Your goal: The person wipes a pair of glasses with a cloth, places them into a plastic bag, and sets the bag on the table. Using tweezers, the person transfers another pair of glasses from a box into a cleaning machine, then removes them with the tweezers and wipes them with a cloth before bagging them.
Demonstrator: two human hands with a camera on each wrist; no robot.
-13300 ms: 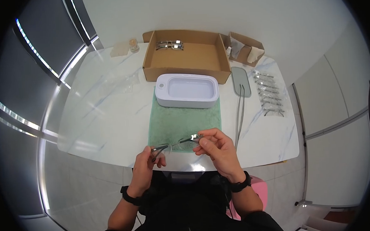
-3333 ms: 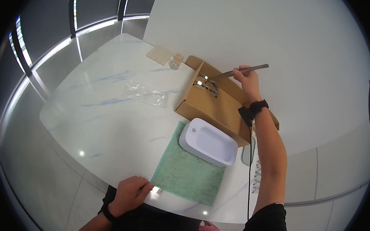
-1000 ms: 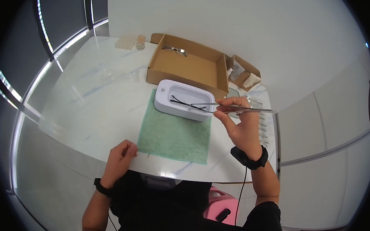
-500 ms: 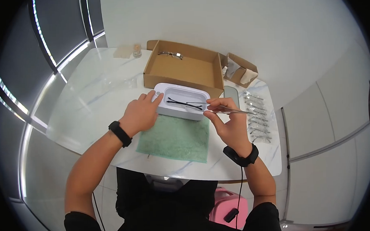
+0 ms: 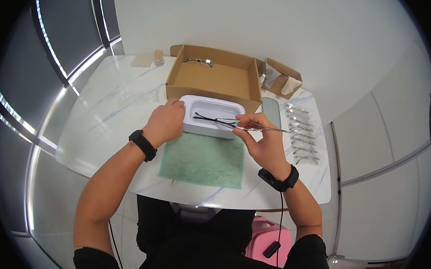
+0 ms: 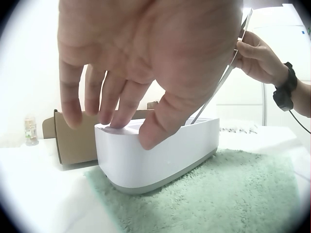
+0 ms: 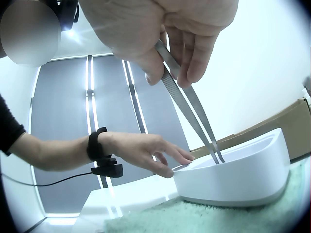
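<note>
A white ultrasonic-cleaner-like tub [image 5: 208, 130] stands on the back of a green cloth [image 5: 202, 161]. Dark-armed glasses [image 5: 206, 118] lie in its basin. Over the tub's left end is my left hand [image 5: 164, 122]; the left wrist view shows its fingers [image 6: 114, 99] fairly straight on the top edge and the thumb by the near wall. My right hand [image 5: 265, 144] pinches metal tweezers [image 7: 187, 104] between thumb and fingers, their tips down inside the tub's rim, at the glasses' right end. Whether the tips clasp the glasses I cannot tell.
Behind the tub stands an open cardboard box [image 5: 213, 84] with glasses [image 5: 200, 62] inside. To its right are a smaller box [image 5: 280, 79] and a grey-green tray [image 5: 271, 110]; several wrapped glasses [image 5: 302, 135] lie in a column. A small jar [image 5: 159, 58] stands back left.
Earlier both hands held glasses; later the right hand reached into the box with tweezers, then over the tub. The left hand moved from the table's front edge onto the tub's left end.
</note>
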